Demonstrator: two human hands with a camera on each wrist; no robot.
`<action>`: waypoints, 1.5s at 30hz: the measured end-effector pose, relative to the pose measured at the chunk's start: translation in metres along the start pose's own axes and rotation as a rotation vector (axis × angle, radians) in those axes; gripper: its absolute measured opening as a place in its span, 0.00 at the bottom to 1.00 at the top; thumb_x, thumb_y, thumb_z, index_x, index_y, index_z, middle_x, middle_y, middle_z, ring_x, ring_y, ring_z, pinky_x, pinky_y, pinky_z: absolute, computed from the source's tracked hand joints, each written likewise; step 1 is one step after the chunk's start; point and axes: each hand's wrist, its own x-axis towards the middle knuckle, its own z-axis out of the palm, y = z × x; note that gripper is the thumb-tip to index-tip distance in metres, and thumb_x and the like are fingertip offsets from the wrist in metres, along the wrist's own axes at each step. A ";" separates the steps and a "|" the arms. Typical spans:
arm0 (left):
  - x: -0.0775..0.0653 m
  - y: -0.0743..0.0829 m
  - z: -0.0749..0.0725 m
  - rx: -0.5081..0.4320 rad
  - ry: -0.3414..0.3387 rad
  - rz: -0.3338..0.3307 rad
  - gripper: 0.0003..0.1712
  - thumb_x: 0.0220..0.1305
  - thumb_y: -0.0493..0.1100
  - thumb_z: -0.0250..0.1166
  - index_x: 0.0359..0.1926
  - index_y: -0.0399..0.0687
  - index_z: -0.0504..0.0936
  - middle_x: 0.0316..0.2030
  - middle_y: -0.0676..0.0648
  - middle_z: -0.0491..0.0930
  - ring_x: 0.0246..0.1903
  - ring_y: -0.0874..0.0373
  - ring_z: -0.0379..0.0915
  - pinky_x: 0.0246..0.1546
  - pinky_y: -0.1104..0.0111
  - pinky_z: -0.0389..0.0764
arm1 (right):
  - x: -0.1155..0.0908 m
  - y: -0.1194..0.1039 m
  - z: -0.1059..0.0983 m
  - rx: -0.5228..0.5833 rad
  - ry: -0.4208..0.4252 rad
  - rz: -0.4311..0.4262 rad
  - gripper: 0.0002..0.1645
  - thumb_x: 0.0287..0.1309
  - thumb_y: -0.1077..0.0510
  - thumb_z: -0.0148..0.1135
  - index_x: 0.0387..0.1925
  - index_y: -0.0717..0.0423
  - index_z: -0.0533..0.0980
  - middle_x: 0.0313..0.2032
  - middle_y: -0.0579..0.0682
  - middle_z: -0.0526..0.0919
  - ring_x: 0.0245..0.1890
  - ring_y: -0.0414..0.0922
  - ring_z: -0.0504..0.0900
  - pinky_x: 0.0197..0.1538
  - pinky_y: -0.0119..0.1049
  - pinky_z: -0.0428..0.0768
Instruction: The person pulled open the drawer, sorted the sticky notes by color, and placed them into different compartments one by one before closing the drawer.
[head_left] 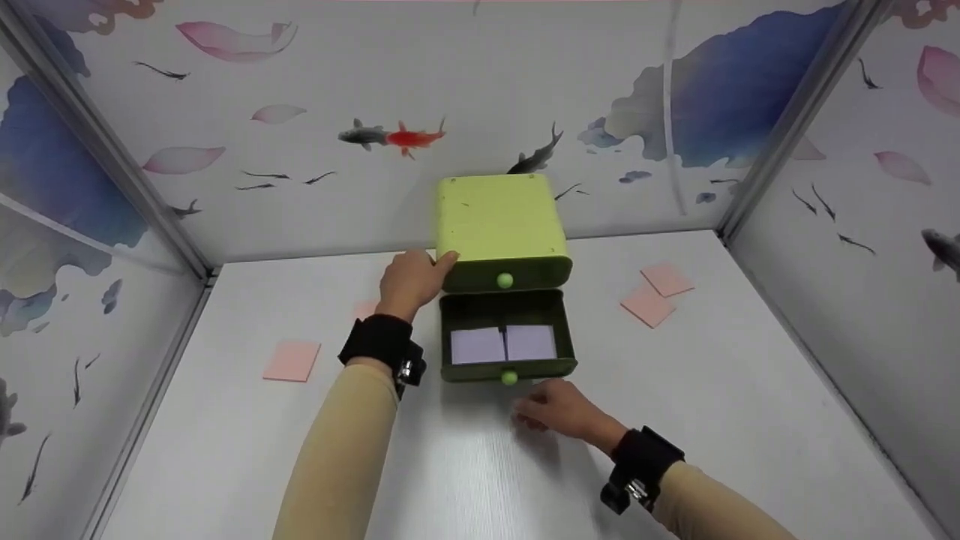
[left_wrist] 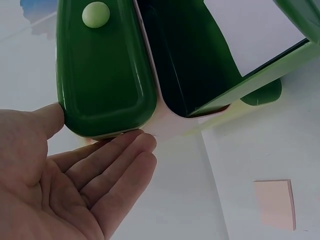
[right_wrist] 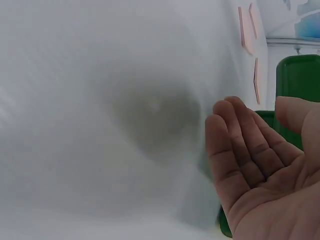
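Note:
A small lime-green two-drawer box [head_left: 499, 217] with dark green drawer fronts stands at the back of the table. Its upper drawer [left_wrist: 105, 65] is closed, and the lower drawer [head_left: 551, 367] is pulled out toward me. Inside that lie two pale lavender square pads, a left one [head_left: 478, 346] and a right one [head_left: 530, 342], side by side. My left hand [head_left: 412, 281] braces the box's left side, thumb at the upper corner and fingers fairly straight along the side. Just in front of the lower drawer's knob [head_left: 509, 378], my right hand [head_left: 562, 411] holds nothing, its fingers loosely bent.
A pink square pad [head_left: 292, 361] lies on the white table [head_left: 465, 480] at left, and another pink pad [head_left: 365, 309] is partly hidden behind my left wrist. Two more, one [head_left: 667, 279] overlapping the other [head_left: 647, 306], lie right of the box. Patterned panels [head_left: 300, 202] enclose the table.

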 end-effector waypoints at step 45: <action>0.000 0.000 0.007 -0.051 0.009 -0.015 0.36 0.74 0.66 0.41 0.32 0.41 0.82 0.29 0.45 0.82 0.27 0.53 0.74 0.29 0.65 0.69 | 0.051 -0.038 -0.005 0.342 0.275 0.088 0.24 0.68 0.46 0.56 0.34 0.63 0.83 0.36 0.58 0.86 0.34 0.43 0.83 0.42 0.36 0.82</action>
